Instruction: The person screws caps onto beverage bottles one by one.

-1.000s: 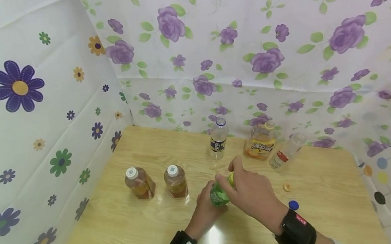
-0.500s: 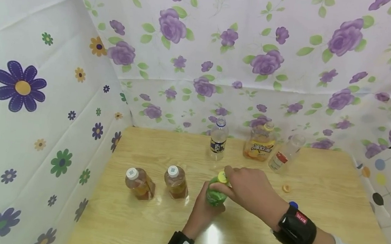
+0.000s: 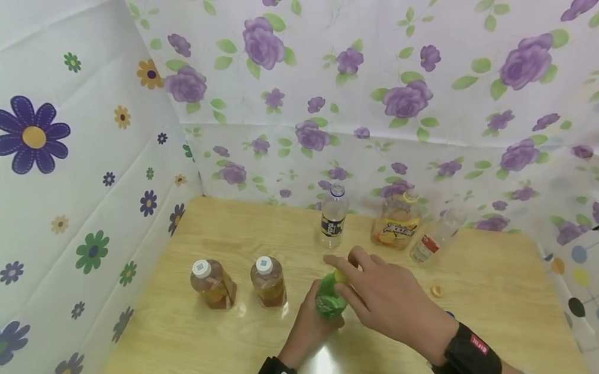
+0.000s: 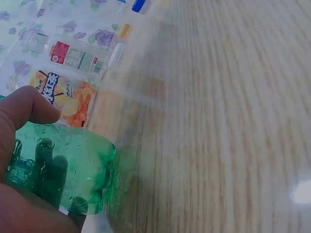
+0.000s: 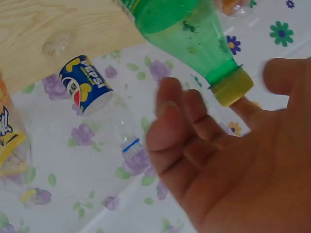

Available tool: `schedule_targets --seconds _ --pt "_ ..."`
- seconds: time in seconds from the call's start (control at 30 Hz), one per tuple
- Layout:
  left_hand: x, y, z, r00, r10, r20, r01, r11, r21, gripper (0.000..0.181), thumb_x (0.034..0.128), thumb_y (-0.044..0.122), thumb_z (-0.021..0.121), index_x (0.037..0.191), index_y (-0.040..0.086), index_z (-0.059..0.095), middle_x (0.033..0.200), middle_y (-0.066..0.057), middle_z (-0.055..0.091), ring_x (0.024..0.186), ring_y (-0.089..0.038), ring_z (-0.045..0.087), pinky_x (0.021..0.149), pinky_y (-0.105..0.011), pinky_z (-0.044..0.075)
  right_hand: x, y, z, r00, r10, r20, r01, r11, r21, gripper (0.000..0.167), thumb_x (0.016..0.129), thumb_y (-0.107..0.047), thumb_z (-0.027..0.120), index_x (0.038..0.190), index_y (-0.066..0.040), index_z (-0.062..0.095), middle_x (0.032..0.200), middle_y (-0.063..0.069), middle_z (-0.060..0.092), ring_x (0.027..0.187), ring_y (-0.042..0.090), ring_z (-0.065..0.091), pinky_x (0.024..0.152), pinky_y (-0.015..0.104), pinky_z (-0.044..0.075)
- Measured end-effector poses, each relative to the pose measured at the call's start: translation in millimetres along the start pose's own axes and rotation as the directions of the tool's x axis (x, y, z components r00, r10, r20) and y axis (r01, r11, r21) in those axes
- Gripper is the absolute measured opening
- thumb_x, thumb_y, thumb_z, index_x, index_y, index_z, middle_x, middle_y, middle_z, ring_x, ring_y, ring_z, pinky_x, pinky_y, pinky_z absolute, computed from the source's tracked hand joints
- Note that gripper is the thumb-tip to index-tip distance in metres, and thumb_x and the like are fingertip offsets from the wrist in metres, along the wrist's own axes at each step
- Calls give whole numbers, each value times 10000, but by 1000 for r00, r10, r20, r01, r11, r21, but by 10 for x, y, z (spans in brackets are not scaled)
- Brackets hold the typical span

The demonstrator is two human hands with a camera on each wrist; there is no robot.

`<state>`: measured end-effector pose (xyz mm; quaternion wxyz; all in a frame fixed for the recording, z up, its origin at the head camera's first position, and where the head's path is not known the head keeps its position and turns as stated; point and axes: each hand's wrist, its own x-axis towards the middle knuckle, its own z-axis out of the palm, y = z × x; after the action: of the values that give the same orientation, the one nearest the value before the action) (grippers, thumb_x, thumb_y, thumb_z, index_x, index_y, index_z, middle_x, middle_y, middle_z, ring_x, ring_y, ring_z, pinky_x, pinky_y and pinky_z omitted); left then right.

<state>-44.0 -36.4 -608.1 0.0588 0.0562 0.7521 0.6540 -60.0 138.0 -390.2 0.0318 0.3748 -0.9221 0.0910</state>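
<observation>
left hand [image 3: 315,318] grips green bottle [image 3: 329,301]

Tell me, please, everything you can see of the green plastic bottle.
The droplet-flecked, translucent green plastic bottle tapers to a yellow cap on its neck. The person's left hand grips its body, roughly upright, over the pale wooden table; base contact is unclear. The right hand is at the cap, contact uncertain.

Here we are in what looks like a makeshift filming booth: a wood-grain table [image 3: 199,350] penned in by a purple-rose sheet [image 3: 335,86] at twelve o'clock, a daisy-print sheet [image 3: 78,179] at nine, a dotted sheet [image 3: 593,284] at three. And there, black wrist straps [image 3: 472,365] at four and six!
</observation>
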Motion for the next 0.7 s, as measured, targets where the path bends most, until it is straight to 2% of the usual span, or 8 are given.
schedule_targets --seconds 0.07,0.13,0.27,0.43,0.5,0.57,0.63,0.7 --pt "-7 12 9 1000 -13 -9 13 1000 12 733 806 -15 779 1366 371 509 1176 102 685 1009 -162 662 813 -391 567 0 -3 -8 999 -30 -35 30 1000 5 315 1086 -328 645 1345 -150 658 1006 -36 474 710 82 425 532 215 380" --pt "-13 20 15 1000 -15 -13 16 1000 26 730 792 -20 778 1355 365 516 1173 106 686 1009 -160 656 823 -393 556 14 -12 -22 998 -27 -48 27 1000 4 232 1063 -330 686 1147 -115 663 930 -44 449 698 80 425 525 213 391" --pt "-33 16 9 1000 -3 -8 3 1000 26 762 786 -34 768 1387 357 509 1217 110 682 1048 -164 650 873 -406 542 74 -8 16 996 8 -86 -14 998 -66 403 1024 -474 693 879 -115 578 770 -61 412 603 61 395 459 215 367" --pt "-43 -16 -3 1000 20 16 -20 1000 12 826 795 -19 754 1447 407 478 1271 113 669 1076 -165 651 896 -412 544 124 2 126 986 78 -146 -99 985 -144 615 1019 -617 606 627 -188 403 572 -95 291 462 43 267 384 232 230" --pt "-43 -18 -7 999 26 20 -26 1000 12 848 792 -16 751 1456 430 470 1284 118 664 1092 -159 649 912 -413 542 127 -15 130 983 122 -136 -139 982 -126 656 1014 -669 574 599 -205 367 541 -105 261 445 41 244 382 230 210" --pt "-41 -14 -12 999 34 21 -34 999 -1 866 783 -27 751 1462 431 469 1312 115 652 1128 -159 642 946 -420 533 129 -25 127 982 130 -138 -148 980 -136 645 991 -712 571 659 -174 443 561 -96 303 449 52 272 368 228 223" --pt "-39 -11 -18 999 34 18 -33 999 -8 838 783 -30 758 1437 418 484 1318 113 650 1148 -156 639 959 -420 530 145 -5 133 988 67 -140 -86 987 -133 577 992 -676 610 780 -149 509 617 -84 365 483 61 324 376 215 246" --pt "-38 -9 -25 999 27 22 -26 1000 -14 798 793 -31 762 1407 403 494 1318 113 651 1160 -157 641 962 -424 534 171 46 156 988 -51 -149 33 992 -121 468 1011 -581 657 899 -151 510 689 -79 404 534 66 368 408 204 265"
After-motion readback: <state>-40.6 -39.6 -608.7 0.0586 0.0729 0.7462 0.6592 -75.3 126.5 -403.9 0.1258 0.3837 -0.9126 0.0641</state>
